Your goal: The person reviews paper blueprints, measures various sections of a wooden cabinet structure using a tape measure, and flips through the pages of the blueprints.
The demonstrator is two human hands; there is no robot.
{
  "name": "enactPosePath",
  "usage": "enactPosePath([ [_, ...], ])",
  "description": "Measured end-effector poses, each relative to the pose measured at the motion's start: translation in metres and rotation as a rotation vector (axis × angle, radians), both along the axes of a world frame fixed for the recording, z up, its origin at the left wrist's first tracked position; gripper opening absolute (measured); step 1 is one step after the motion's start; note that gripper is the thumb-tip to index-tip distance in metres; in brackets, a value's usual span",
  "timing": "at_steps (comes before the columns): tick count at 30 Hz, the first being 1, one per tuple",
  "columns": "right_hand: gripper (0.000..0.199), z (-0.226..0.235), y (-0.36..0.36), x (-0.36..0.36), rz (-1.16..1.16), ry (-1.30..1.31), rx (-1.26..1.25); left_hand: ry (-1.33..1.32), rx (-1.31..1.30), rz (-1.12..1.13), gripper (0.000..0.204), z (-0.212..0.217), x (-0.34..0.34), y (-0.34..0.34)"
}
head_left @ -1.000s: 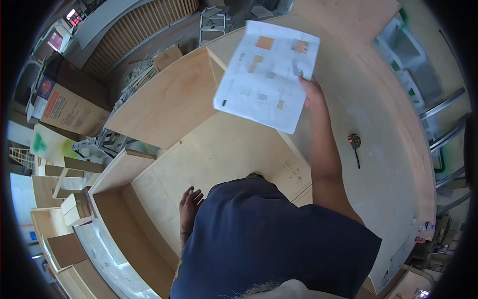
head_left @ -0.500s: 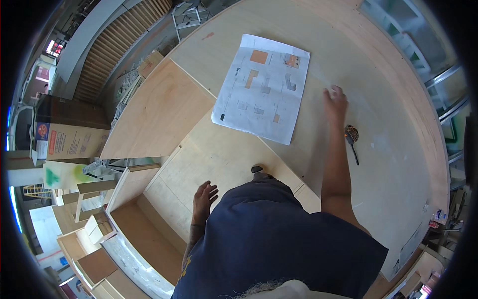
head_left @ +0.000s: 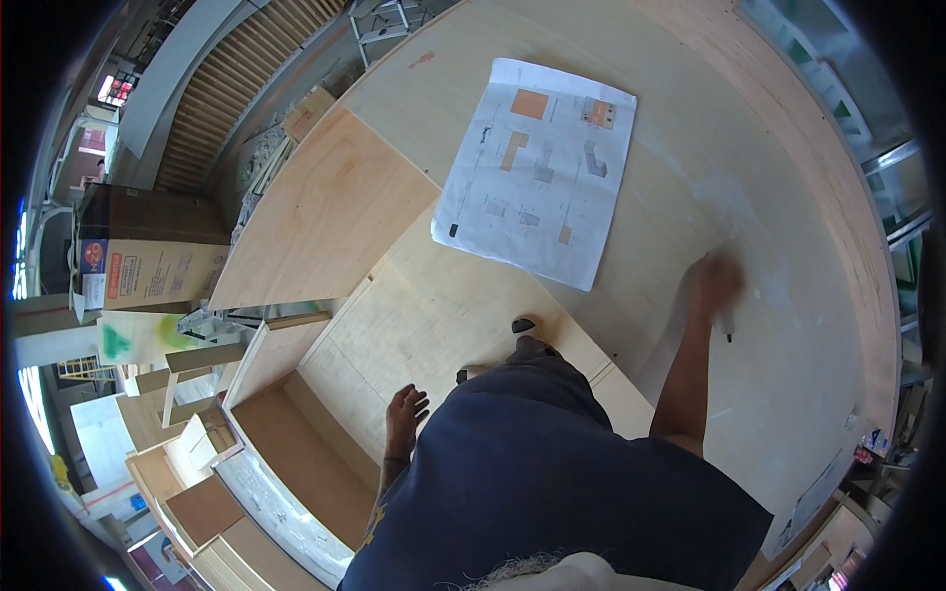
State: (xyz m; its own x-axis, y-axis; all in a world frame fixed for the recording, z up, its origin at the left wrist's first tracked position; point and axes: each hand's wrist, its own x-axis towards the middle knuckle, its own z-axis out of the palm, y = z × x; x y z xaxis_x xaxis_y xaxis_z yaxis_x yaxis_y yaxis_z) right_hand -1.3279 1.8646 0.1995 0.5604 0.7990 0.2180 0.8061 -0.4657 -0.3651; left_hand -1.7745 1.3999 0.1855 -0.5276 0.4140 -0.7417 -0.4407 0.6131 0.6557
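My right hand (head_left: 717, 284) is smeared by motion above the pale plywood tabletop (head_left: 788, 394), right of a printed drawing sheet (head_left: 552, 187). It covers most of a round orange-and-black object that looks like a tape measure; just the dark tip of its strap (head_left: 729, 338) shows below the hand. Whether the fingers have closed on it is hidden by blur. The white sheet lies flat and shows several small furniture drawings, some with orange-brown panels. My left hand (head_left: 404, 419) hangs beside my body over the lower wooden floor, empty, with loosely bent fingers apart.
A loose plywood panel (head_left: 325, 212) lies left of the sheet. An open wooden box (head_left: 305, 453) and a low upright board (head_left: 271, 355) stand at the left. Beyond are a cardboard carton (head_left: 163, 271) and a metal stepladder (head_left: 384, 32). A raised wooden edge (head_left: 857, 227) borders the tabletop on the right.
My right hand has moved right and nearer to me, from bare tabletop onto the orange-and-black object. The whole view has shifted slightly. My left hand still hangs at my side.
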Motion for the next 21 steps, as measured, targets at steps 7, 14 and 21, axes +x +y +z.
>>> enactPosePath([
  [7,0.034,0.083,-0.014,-0.105,0.405,1.271,0.317,0.168,0.239,0.107,0.053,0.045,-0.019,0.005],
  [14,0.032,0.133,-0.170,-0.380,1.277,1.871,-0.733,0.265,0.642,0.039,0.048,0.133,-0.070,-0.012],
  [21,0.039,0.087,-0.371,-0.543,2.057,0.719,-1.018,0.228,0.724,0.221,0.038,0.104,-0.140,-0.129],
])
